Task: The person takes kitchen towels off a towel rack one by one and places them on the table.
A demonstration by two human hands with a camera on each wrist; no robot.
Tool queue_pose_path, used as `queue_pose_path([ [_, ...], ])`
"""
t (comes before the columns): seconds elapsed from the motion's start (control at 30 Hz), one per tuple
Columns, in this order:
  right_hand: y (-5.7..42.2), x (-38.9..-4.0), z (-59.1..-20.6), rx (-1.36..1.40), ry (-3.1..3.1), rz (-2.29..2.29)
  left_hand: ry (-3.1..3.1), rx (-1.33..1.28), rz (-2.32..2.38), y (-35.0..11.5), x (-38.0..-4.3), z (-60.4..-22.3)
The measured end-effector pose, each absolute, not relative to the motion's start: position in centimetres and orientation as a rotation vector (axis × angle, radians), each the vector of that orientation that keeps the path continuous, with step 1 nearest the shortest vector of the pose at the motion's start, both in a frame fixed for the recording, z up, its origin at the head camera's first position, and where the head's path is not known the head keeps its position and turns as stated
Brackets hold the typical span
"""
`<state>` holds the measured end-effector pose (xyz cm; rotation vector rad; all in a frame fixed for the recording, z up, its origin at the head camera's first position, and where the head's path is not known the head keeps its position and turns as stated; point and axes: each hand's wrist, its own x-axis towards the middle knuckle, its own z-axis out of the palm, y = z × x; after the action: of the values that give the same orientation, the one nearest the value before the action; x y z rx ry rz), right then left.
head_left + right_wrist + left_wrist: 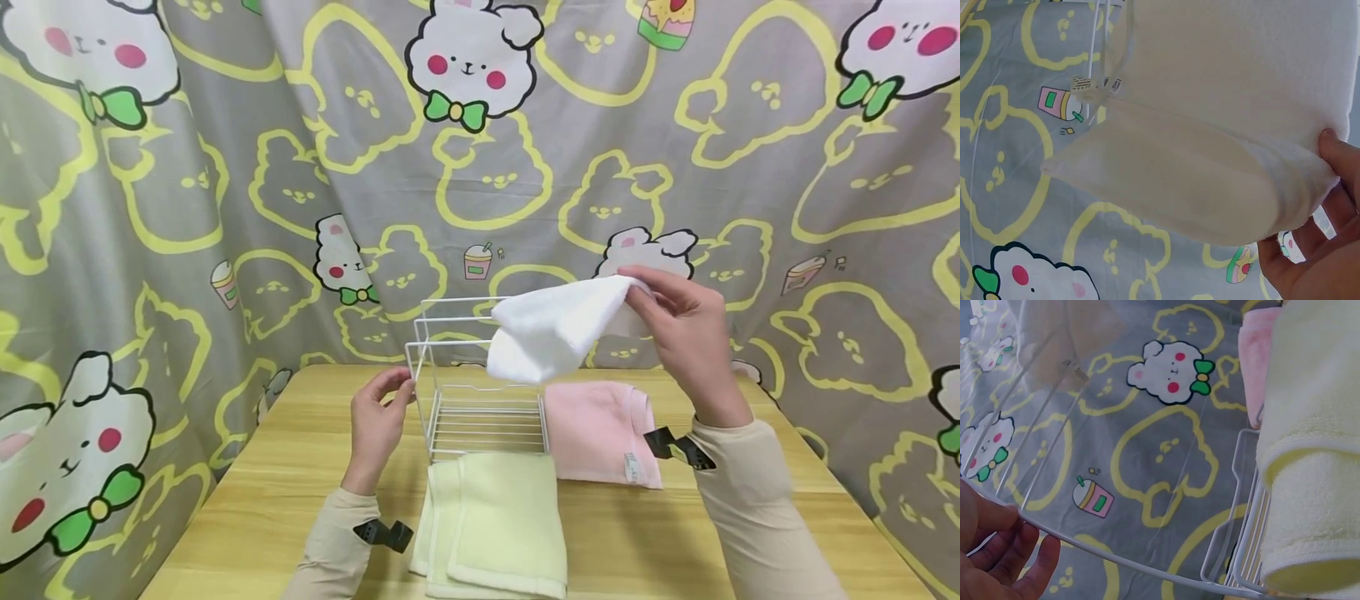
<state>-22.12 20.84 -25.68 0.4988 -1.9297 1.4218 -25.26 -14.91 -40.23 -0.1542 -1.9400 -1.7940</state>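
Note:
A white wire drying rack [450,342] stands on the table, with several parallel bars on top and a slatted shelf below. My left hand [378,425] pinches its left side wire between thumb and fingers, as the left wrist view confirms on the side wire [1104,552]. By one corner, my right hand [693,346] holds a white towel [555,329] up over the right part of the top bars, hiding their right ends. In the right wrist view the towel [1210,181] hangs folded over, a small printed label [1083,84] at its edge; whether it touches the bars I cannot tell.
Several layers of a pale yellow towel [506,525] lie folded in front of the rack. A folded pink towel [592,429] with a small tag lies to its right. Behind the wooden table [277,467] hangs a grey curtain [495,192] with rabbit prints.

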Motion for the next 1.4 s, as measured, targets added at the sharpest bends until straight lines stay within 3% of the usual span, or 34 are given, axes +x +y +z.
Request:
queue_pose_path([
  [0.43, 22.5, -19.2, -25.9, 0.61, -1.786, 1.542, -1.946, -0.156, -1.78, -15.1, -25.3, -40.5],
  [0.83, 24.2, -17.5, -27.0, 0.311, -2.021, 1.254, -1.941, -0.151, -1.789, -15.2, -25.2, -40.5],
  [1.4, 26.4, -15.1, -30.4, 0.422, -2.119, 1.004, -1.939, -0.144, -1.792, -14.9, -25.3, -40.5],
])
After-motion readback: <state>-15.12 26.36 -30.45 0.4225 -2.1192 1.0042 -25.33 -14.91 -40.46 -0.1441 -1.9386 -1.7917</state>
